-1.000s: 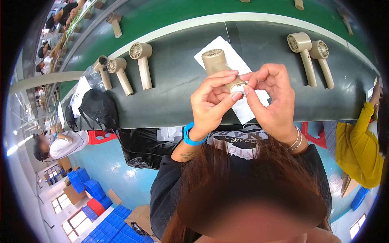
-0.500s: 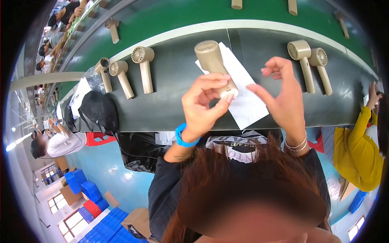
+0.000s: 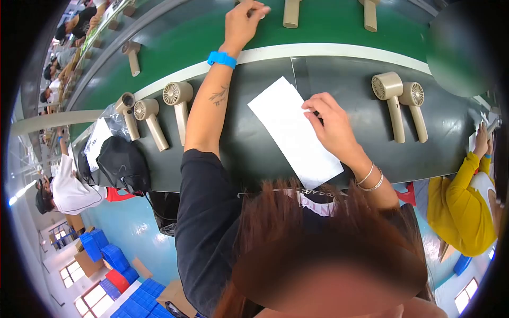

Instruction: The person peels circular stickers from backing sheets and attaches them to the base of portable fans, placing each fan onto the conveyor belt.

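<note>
My left hand [image 3: 244,25] is stretched far out over the green belt at the top edge of the view. Its fingers are closed round the white end of a beige handheld fan, whose body is almost wholly hidden or out of frame. On the dark worktop lies a white paper sheet [image 3: 289,132], set at a slant. My right hand [image 3: 333,126] is bent over the sheet's right edge, thumb and forefinger pinched together at the paper. Beyond that hand, to the right, lie a beige handheld fan [image 3: 395,108] and a second fan [image 3: 416,108].
Several fans, one a beige fan [image 3: 177,98], lie left of my forearm, beside a black bag [image 3: 123,164]. More fans, including one fan [image 3: 290,13], rest on the green belt [image 3: 339,29]. A person in a yellow sleeve [image 3: 464,206] works at the right.
My left hand has carried the fan from above the paper forward and left to the belt. My right hand has come down to the paper's edge. The view has shifted slightly.
</note>
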A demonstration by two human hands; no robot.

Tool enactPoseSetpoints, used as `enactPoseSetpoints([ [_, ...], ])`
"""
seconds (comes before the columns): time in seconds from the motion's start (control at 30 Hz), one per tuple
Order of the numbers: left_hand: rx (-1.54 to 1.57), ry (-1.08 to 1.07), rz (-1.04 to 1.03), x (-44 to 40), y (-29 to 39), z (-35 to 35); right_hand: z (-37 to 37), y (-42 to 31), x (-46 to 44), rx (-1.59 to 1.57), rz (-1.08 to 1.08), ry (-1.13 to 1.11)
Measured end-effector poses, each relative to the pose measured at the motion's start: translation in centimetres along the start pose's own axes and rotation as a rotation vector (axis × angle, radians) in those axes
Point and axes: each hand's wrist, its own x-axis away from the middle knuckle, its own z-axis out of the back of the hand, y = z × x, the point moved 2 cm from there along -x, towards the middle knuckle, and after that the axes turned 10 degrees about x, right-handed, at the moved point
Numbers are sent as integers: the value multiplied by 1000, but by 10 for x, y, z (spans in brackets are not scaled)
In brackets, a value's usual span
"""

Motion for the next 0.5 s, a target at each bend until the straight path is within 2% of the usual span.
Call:
enactPoseSetpoints([
  [0.07,-77,66,-160,4,-11,5,-7,-3,2,-2,8,-62],
  [0.17,-164,5,-120,28,12,27,-17,-14,1,80,38,-47],
  [0.2,-80,-1,-20,40,34,34,-22,-17,1,138,48,-12],
  [0.27,-80,-143,126,64,56,44,-29,-19,3,231,59,29],
  [0.37,84,-415,205,109,99,54,-35,-16,2,314,64,22],
  [0.43,41,-563,81,135,116,58,-36,-14,2,338,70,-13],
  [0.5,62,-660,100,155,129,57,-36,-14,1,268,58,36],
])
